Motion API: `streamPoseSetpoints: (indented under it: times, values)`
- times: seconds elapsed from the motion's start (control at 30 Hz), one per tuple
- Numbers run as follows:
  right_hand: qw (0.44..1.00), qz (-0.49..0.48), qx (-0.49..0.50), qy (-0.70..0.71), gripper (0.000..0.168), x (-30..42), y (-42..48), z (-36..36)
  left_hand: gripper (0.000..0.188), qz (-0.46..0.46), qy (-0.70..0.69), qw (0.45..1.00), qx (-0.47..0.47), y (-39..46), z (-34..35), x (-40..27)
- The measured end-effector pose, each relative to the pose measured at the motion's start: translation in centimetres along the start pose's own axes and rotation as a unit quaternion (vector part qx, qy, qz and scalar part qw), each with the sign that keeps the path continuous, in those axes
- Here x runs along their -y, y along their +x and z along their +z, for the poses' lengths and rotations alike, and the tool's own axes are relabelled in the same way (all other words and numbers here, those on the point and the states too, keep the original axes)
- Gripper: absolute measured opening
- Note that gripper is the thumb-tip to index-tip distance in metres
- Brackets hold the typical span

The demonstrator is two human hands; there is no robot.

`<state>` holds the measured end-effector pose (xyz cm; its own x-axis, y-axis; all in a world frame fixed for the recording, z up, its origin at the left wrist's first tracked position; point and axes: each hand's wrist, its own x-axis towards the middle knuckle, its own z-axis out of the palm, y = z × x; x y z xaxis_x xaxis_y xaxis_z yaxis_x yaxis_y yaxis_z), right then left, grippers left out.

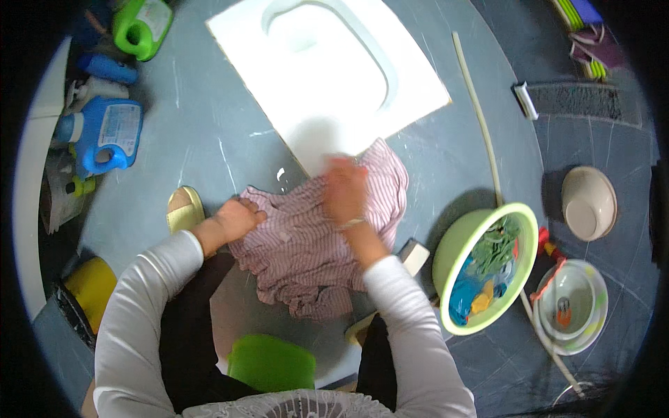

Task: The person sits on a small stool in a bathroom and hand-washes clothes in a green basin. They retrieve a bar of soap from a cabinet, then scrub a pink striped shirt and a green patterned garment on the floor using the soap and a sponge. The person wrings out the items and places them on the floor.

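A pink-and-white striped garment lies spread and rumpled on the grey floor, its upper edge by the corner of a white squat toilet. My left hand grips the garment's left edge. Over its upper middle, my right hand is motion-blurred and closed around a red object. Most of that object is hidden by the fingers, so its kind is unclear. A pale block, possibly soap, sits beside my right forearm.
At right stands a green basin holding colourful cloths. Beyond it are stacked bowls, a beige bucket and a long pale pole. Blue and green detergent bottles line the left. A green stool is below me.
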<state>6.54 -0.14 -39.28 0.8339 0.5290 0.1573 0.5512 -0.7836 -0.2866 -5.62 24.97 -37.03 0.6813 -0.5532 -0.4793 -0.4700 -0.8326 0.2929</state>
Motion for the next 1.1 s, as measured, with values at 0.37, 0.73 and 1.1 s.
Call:
streamPoseSetpoints:
  times: [0.37,0.73,1.1]
  values:
    - [0.985,0.142,-0.016,-0.093,0.043,-10.7,0.1,-7.8,0.024,-0.029,-0.029,0.999,0.020,-0.9,-0.8,0.6]
    - [0.983,0.173,0.051,-0.043,0.080,-7.3,-13.5,-12.5,0.032,-0.005,-0.086,0.996,-0.028,-2.2,-1.1,1.0]
    - [0.840,0.531,0.074,0.084,0.092,-7.2,-21.7,-11.2,0.022,0.005,-0.078,0.994,-0.076,-0.9,-0.3,0.3]
